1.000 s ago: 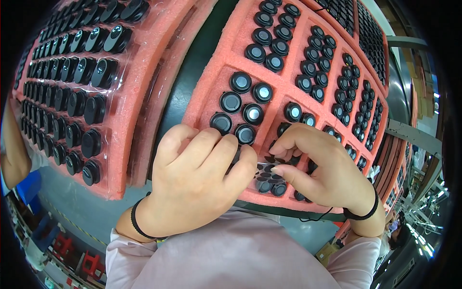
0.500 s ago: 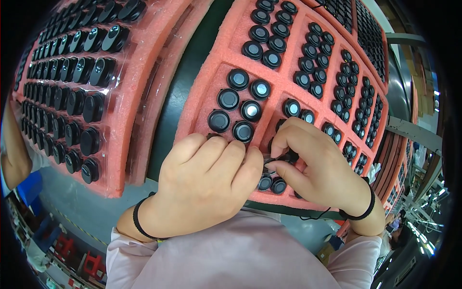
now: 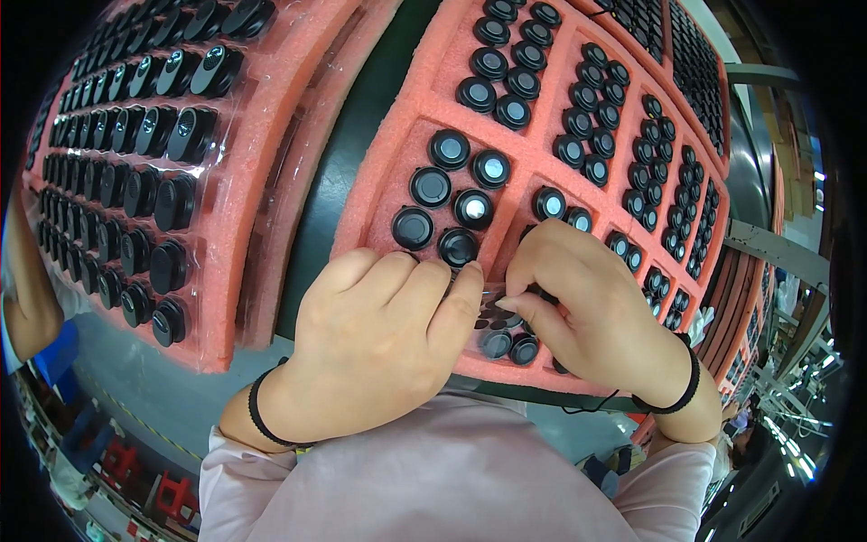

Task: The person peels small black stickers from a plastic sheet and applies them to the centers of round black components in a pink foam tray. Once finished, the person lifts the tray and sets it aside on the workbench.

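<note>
My left hand (image 3: 384, 334) is curled, knuckles up, over the near left compartment of a pink foam tray (image 3: 370, 194). Its fingers close on the edge of a clear sheet (image 3: 485, 341) with small dark round spots, stretched between my hands. My right hand (image 3: 591, 303) is bent into a pinch at the sheet's far edge, and what its fingertips hold is too small to make out. Round black caps (image 3: 458, 246) with grey or shiny centres lie in the compartments, several just beyond my left fingers. Some caps show through the sheet; others are hidden under my hands.
At the left, another pink foam tray (image 3: 262, 172) under clear plastic holds rows of black parts (image 3: 176, 199). A dark green table surface (image 3: 348, 144) shows between the trays. Another person's arm (image 3: 32, 298) is at the far left edge. Metal bars (image 3: 777, 248) stand at the right.
My left hand has shifted slightly left and down. More of the clear spotted sheet now shows between my hands. My right hand stays nearly in place, still pinching.
</note>
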A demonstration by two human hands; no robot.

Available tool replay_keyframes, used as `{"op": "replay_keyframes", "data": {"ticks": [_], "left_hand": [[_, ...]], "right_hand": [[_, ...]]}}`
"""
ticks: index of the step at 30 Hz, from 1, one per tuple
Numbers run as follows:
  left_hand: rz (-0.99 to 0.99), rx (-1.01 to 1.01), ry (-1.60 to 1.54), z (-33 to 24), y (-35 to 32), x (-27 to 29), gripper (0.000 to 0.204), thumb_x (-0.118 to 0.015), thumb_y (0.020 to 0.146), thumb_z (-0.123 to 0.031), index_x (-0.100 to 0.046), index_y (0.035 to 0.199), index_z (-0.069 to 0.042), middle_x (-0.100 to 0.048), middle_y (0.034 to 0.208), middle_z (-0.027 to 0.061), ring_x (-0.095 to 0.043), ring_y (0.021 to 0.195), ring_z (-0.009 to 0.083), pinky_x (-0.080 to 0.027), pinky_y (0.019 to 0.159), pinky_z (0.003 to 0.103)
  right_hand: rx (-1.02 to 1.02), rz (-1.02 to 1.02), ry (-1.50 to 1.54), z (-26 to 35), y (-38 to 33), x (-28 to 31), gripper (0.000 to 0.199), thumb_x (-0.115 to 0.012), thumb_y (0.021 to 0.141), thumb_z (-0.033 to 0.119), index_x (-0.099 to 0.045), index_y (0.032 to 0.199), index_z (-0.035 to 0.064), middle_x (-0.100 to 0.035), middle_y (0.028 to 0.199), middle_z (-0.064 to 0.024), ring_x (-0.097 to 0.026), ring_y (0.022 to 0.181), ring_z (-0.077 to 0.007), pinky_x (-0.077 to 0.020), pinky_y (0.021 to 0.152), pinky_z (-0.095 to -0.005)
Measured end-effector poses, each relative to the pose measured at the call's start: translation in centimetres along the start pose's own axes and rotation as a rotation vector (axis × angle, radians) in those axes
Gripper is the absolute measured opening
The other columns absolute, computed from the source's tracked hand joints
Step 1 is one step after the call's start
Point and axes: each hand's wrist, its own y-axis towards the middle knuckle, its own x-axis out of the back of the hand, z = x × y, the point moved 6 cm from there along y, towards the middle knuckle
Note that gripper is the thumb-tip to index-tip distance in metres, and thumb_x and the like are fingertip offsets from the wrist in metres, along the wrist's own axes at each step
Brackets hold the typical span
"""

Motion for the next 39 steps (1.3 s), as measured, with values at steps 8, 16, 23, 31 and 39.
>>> {"op": "replay_keyframes", "data": {"ticks": [8,16,23,31,39], "left_hand": [[0.028,0.048,-0.034,0.7,-0.1,0.0,0.034,-0.072,0.085,-0.027,-0.071,0.110,-0.004,-0.064,0.088,0.0053,-0.059,0.072,0.0228,-0.043,0.068,0.037],[0.030,-0.014,-0.122,-0.3,0.5,-0.9,0.036,-0.075,0.078,-0.027,-0.068,0.107,-0.006,-0.067,0.115,0.0098,-0.063,0.102,0.0273,-0.048,0.091,0.046],[0.074,0.001,-0.125,-0.1,0.4,-2.2,0.033,-0.078,0.074,-0.027,-0.066,0.098,-0.008,-0.066,0.125,0.0129,-0.061,0.120,0.0318,-0.043,0.106,0.056],[0.085,0.017,-0.120,0.0,0.3,-2.4,0.033,-0.080,0.073,-0.026,-0.065,0.097,-0.009,-0.066,0.125,0.0129,-0.061,0.122,0.0315,-0.041,0.108,0.059],[0.090,0.031,-0.134,0.0,0.3,-2.4,0.033,-0.080,0.072,-0.027,-0.066,0.097,-0.009,-0.066,0.126,0.0126,-0.061,0.123,0.0314,-0.041,0.108,0.059]], "right_hand": [[0.018,0.052,0.165,-1.0,1.7,1.6,0.019,-0.076,0.082,-0.002,-0.061,0.092,0.0030,-0.057,0.094,-0.0069,-0.056,0.084,-0.0234,-0.0480,0.073,-0.0335],[-0.203,0.050,0.156,-3.8,4.4,1.0,0.008,-0.068,0.092,0.001,-0.060,0.095,0.0013,-0.053,0.094,-0.0047,-0.053,0.082,-0.0151,-0.0461,0.075,-0.0294],[-0.126,0.061,0.032,-4.3,4.8,0.3,0.008,-0.067,0.094,0.002,-0.059,0.095,0.0007,-0.052,0.091,-0.0058,-0.053,0.080,-0.0172,-0.0464,0.073,-0.0308],[-0.075,0.016,-0.029,-4.3,4.8,-0.1,0.008,-0.067,0.093,0.003,-0.060,0.094,0.0003,-0.054,0.089,-0.0082,-0.055,0.078,-0.0220,-0.0470,0.075,-0.0343],[-0.054,-0.024,-0.081,-4.1,4.9,-0.2,0.010,-0.068,0.090,0.002,-0.059,0.094,0.0002,-0.054,0.087,-0.0097,-0.055,0.078,-0.0251,-0.0464,0.077,-0.0369]]}}
